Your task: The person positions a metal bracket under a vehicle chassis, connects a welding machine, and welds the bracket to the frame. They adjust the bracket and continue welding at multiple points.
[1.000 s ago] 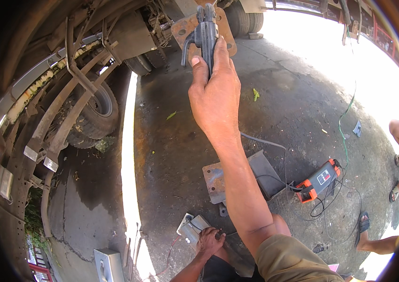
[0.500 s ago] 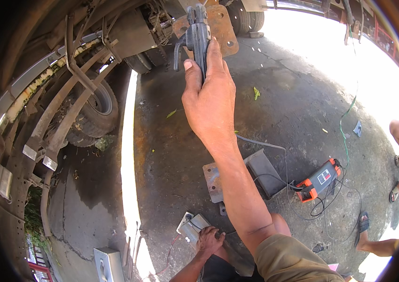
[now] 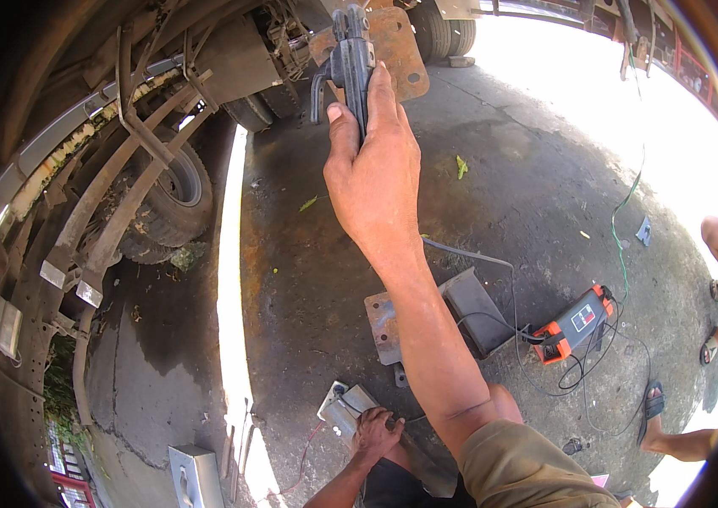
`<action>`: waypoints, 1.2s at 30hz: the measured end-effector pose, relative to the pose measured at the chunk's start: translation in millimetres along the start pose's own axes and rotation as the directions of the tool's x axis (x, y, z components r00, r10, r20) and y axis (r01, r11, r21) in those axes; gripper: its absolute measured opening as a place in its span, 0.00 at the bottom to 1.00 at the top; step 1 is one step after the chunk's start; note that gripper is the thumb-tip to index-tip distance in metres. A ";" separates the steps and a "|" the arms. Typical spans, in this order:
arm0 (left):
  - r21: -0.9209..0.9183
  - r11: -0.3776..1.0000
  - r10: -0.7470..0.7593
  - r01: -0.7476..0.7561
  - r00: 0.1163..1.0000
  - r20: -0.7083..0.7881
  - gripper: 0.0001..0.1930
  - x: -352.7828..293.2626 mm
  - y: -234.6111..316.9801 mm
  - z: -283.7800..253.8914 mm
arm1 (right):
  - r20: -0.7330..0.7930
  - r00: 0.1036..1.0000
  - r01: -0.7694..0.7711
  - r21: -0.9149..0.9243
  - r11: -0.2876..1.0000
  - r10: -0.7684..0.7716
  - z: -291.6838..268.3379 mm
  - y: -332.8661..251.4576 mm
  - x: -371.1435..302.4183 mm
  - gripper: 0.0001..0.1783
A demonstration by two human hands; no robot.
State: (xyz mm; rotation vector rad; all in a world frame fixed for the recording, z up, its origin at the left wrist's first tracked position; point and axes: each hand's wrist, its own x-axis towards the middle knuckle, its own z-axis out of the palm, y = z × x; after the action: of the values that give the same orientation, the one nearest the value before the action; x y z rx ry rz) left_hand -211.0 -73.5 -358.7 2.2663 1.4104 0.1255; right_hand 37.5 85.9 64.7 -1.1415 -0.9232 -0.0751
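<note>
Truck underside (image 3: 122, 169) fills the left and top of the view: long rusty frame rails and leaf springs curving along the rim, a tyre (image 3: 174, 190) tucked beneath. Oil-stained concrete ground (image 3: 308, 288) spreads right from there, dark in shade, a bright strip of sun running down its left edge and glare washing out the upper right; the broadest open stretch lies between the tyre and the raised arm. Rusty steel plate (image 3: 393, 46) with a bolt hole hangs at top centre, its lower edge just above the knuckles. Right hand (image 3: 376, 169) raised high, arm stretched up from the lower edge, fingers wrapped tight around a dark welding electrode holder (image 3: 350, 55), whose head lies against the rusty plate. A grey cable (image 3: 469, 254) trails from behind the wrist toward an orange-and-black welding machine (image 3: 575, 322) on the ground at right, loose black leads coiled around it. Between arm and machine, a grey steel bracket (image 3: 469, 309) on a flat base plate. Left hand (image 3: 376, 432) low at the bottom edge, closed over the end of a small pale metal piece (image 3: 342, 406) lying on the ground. Other people's legs and sandalled feet (image 3: 655, 402) line the right rim, well apart from both hands.
</note>
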 end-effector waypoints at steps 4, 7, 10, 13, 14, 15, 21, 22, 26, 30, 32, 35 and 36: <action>0.001 1.000 -0.003 0.003 1.000 0.007 0.24 0.3 1.2 -0.8 | -0.024 0.999 0.044 -0.047 0.998 -0.046 0.4 3.5 -2.5 0.33; 0.006 1.000 -0.011 0.010 1.000 0.016 0.24 0.3 1.8 -1.4 | -0.020 0.999 0.048 -0.069 0.996 -0.050 0.6 5.0 -2.8 0.34; 0.010 1.000 -0.015 0.015 1.000 0.024 0.24 0.4 2.0 -2.4 | -0.009 1.000 0.015 -0.011 1.000 -0.015 -2.4 1.2 -1.7 0.33; 0.005 1.000 -0.010 0.010 1.000 0.023 0.24 0.7 1.5 -2.1 | -0.028 0.998 0.047 -0.030 0.998 -0.048 -3.3 2.5 3.0 0.33; 0.005 1.000 -0.007 0.007 1.000 0.022 0.24 1.1 1.0 -1.4 | -0.032 0.998 0.054 -0.028 0.998 -0.055 -3.2 3.3 4.9 0.33; 0.004 1.000 -0.008 0.008 1.000 0.019 0.24 0.9 0.6 -1.2 | -0.033 0.998 0.059 -0.022 0.998 -0.060 -2.0 4.3 5.1 0.33; 0.002 1.000 -0.003 0.003 1.000 0.003 0.23 0.0 -0.9 0.5 | -0.024 0.999 0.028 -0.030 0.999 -0.029 -2.9 5.4 3.3 0.33; 0.002 1.000 -0.002 0.002 1.000 0.000 0.23 0.0 -1.6 1.3 | -0.026 0.999 0.030 -0.040 0.999 -0.032 -2.5 5.5 3.0 0.33; 0.003 1.000 -0.001 0.001 1.000 0.000 0.23 0.3 -1.1 0.9 | -0.028 0.999 0.024 -0.049 0.998 -0.025 -0.7 8.8 3.4 0.33; 0.003 1.000 0.001 -0.001 1.000 -0.006 0.22 0.1 0.6 -1.6 | -0.026 0.999 0.025 -0.029 0.999 -0.025 -3.2 8.2 6.0 0.33; 0.000 1.000 -0.007 0.007 1.000 -0.004 0.22 -0.1 2.1 -3.1 | -0.030 0.999 0.030 -0.037 0.999 -0.032 -3.3 9.4 7.8 0.33; -0.001 1.000 -0.024 0.024 1.000 0.010 0.22 -0.3 2.0 -3.3 | -0.028 0.999 0.021 -0.041 0.999 -0.022 -4.0 9.6 8.4 0.32; -0.001 1.000 -0.028 0.028 0.999 0.017 0.23 -0.2 1.8 -2.9 | -0.027 0.999 0.015 -0.043 0.999 -0.017 -4.7 9.6 8.6 0.32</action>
State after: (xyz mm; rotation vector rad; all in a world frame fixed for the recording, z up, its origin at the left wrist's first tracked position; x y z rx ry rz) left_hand -210.6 -73.3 -355.3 2.2405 1.4329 0.0975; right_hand 50.5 89.8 62.8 -1.1704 -0.9102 -0.1239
